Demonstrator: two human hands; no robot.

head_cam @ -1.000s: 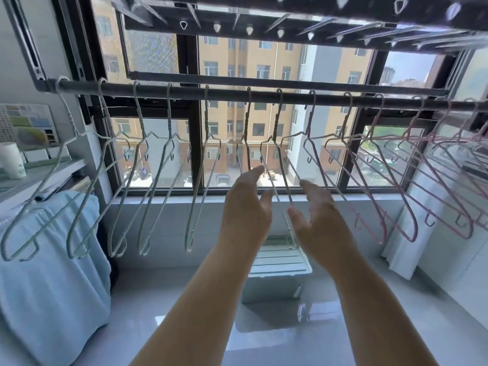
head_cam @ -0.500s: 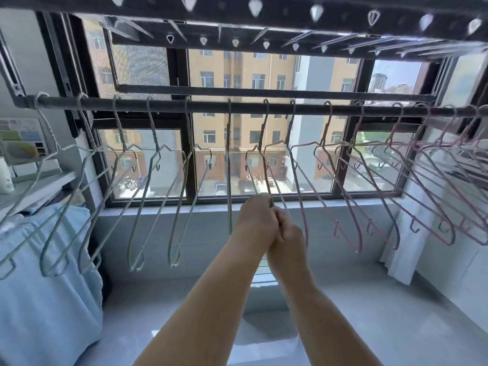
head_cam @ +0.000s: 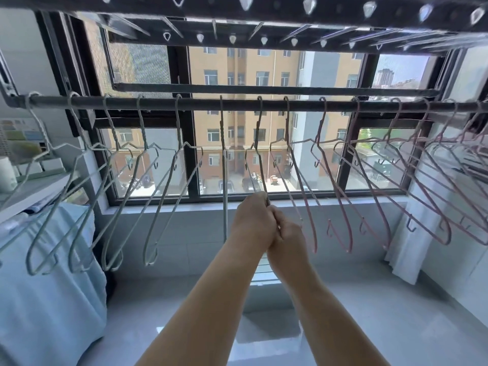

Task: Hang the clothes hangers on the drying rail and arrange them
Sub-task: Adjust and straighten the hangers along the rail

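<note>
Head view: left hand and right hand, apart before, now grip the middle hanger together.

Your dark drying rail runs level across the window, with hooks spaced all along it. Pale green hangers fan out on its left half, and pink hangers slant rightward on the right half. Between them the middle hanger hangs nearly edge-on. Your left grip and right grip close round its lower end.
</note>
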